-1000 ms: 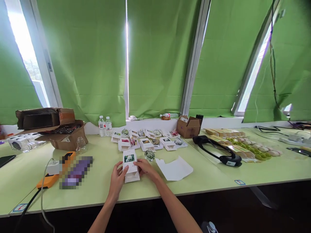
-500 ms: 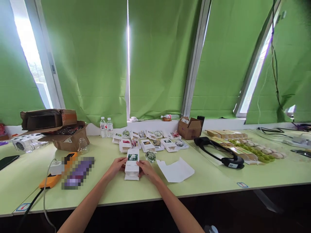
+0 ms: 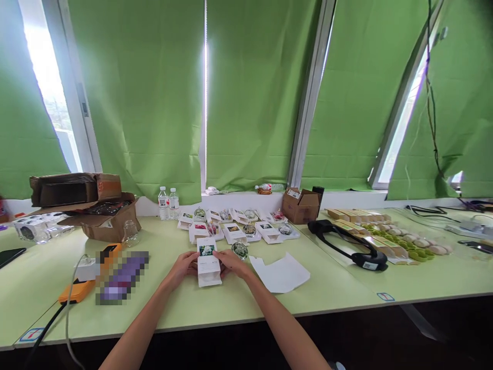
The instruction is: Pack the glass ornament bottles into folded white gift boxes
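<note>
A small white box (image 3: 208,263) with a flower picture on its top lies on the light green table (image 3: 231,303) in front of me. My left hand (image 3: 184,267) grips its left side, fingers curled round the edge. My right hand (image 3: 233,261) grips its right side the same way. Just beyond my right hand sits a round glass ornament (image 3: 240,250). A flat white cardboard sheet (image 3: 281,272) lies to the right of my right hand.
Several more white boxes and glass ornaments (image 3: 234,223) are spread behind. Open cardboard cartons (image 3: 92,205) stand at left, a small brown box (image 3: 300,204) near the window sill, two water bottles (image 3: 168,202), a black headset (image 3: 352,244), and an orange device (image 3: 82,285) with a cable.
Both hands have stayed on the white box, which has turned a little and shifted slightly away from me. My left arm now reaches in at a lower angle.
</note>
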Action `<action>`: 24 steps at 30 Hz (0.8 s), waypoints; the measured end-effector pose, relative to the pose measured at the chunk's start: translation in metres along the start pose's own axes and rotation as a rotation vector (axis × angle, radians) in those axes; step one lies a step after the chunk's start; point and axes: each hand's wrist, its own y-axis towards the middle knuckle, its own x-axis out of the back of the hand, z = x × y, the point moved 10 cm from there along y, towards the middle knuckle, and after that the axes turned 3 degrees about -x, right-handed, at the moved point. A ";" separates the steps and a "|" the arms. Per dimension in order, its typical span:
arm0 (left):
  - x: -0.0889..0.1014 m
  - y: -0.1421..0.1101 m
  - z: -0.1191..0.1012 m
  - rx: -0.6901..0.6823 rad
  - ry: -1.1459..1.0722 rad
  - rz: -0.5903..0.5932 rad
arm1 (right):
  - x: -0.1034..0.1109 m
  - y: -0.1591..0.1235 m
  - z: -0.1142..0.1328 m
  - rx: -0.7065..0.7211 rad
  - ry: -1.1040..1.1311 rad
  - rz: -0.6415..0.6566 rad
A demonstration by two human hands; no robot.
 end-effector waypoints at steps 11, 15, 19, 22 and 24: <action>-0.004 0.008 -0.002 0.054 0.012 0.042 | 0.008 0.008 -0.004 0.114 0.106 -0.086; -0.016 0.014 -0.004 0.061 -0.001 0.087 | 0.010 0.009 -0.005 0.117 0.117 -0.100; -0.027 0.019 0.003 0.024 -0.031 0.088 | 0.008 0.007 -0.004 0.133 0.113 -0.100; -0.029 0.017 0.009 0.014 -0.017 0.083 | 0.008 0.004 -0.003 0.148 0.087 -0.118; -0.030 0.013 0.008 0.003 0.005 0.083 | 0.008 0.003 -0.003 0.157 0.060 -0.140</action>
